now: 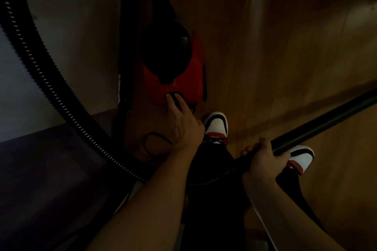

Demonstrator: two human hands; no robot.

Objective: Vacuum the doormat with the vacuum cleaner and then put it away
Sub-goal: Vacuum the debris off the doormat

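A red and black canister vacuum cleaner [189, 71] stands on the wooden floor beside a wall corner. My left hand [183, 122] reaches down to it, and straight fingers press a dark button [175, 95] on its near end. My right hand [263, 159] grips the handle end of the black wand [318, 126], which slants up to the right edge. A ribbed black hose [47, 63] curves from the top left down to the handle. No doormat is in view.
The scene is dim. A pale wall [73, 32] and a dark purple surface [40, 169] fill the left. A thin black cord loop [155, 144] lies on the floor near my left wrist. My two white, red and black sneakers [217, 126] stand on the wood floor [285, 47].
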